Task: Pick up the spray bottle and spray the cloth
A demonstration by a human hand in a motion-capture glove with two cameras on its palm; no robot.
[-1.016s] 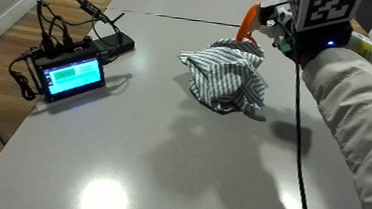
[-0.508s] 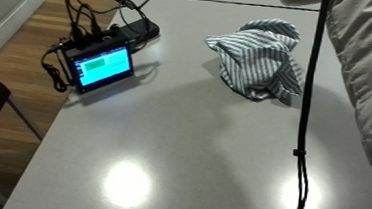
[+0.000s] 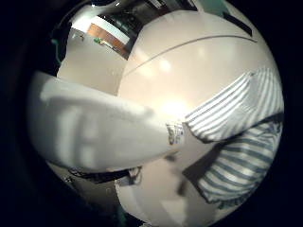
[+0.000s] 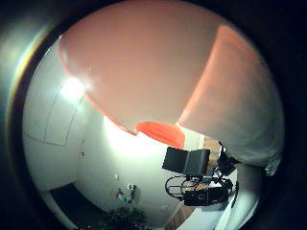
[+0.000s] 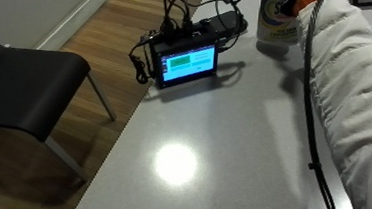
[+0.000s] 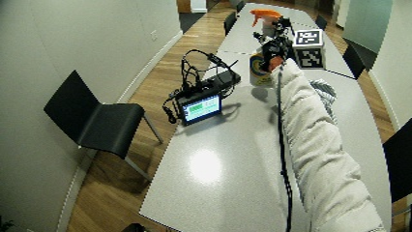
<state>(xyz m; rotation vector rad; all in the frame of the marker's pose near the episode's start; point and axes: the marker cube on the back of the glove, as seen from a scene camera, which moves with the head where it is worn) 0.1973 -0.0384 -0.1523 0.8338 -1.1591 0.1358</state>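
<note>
- The bottle (image 6: 262,62) stood upright on the table (image 6: 212,159), near its far end, its orange trigger head (image 6: 265,16) uppermost; its long axis ran straight up from the tabletop.
- The right hand (image 6: 278,47) was at the bottle's neck, just under the head, on the side nearer the cloth. In the outside view only the bottle's labelled body (image 5: 277,19) showed, at the frame's upper edge.
- Both palm views were largely filled by the bottle: its white body (image 3: 99,127) in one, orange plastic (image 4: 158,67) in the other. So the palm lay close against it. The hand seemed to hold the neck, but no view showed its fingers, so I could not tell whether they had closed.
- The striped cloth (image 6: 325,94) lay crumpled on the table, beside the sleeve (image 6: 315,145), nearer the person than the bottle and toward the right edge. The palm view placed the cloth (image 3: 241,142) just beyond the bottle's base.
- The relation that mattered: in the wide view the nozzle pointed to the table's left side, toward the wall, while the cloth lay to the other side and lower. By my judgement the bottle would need lifting and turning until the nozzle faced down at the cloth.
- A screen unit (image 5: 186,64) with cables stood just left of the bottle, a spot to keep the spray from.
</note>
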